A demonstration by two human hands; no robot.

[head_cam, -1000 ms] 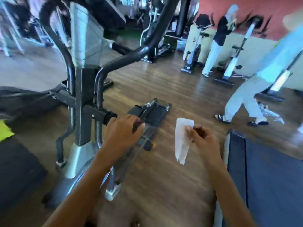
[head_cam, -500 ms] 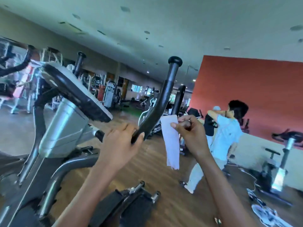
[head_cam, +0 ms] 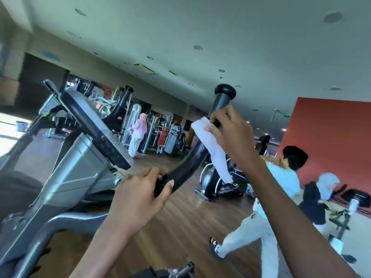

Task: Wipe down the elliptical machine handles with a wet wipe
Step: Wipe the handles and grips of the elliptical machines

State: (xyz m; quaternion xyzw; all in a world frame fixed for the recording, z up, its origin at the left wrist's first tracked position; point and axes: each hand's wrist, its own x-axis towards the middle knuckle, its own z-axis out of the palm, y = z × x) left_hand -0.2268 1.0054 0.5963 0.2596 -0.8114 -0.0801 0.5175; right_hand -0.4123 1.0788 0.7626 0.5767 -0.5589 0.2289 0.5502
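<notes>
Right hand (head_cam: 230,133) covers upper stretch of handle (head_cam: 192,159). Top end of wet wipe (head_cam: 216,153) tucked under its fingers; wrapped round bar or not, unclear. Left hand (head_cam: 138,199) hides lower stretch. Elliptical machine (head_cam: 76,169) base cut off at lower left edge. Walking person (head_cam: 277,189), lower right, motion-blurred. Far gym machines (head_cam: 164,137), centre, too small to identify.

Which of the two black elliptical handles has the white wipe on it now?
The nearer handle on the right: the right hand holds the wipe against it; the farther handle is untouched.
</notes>
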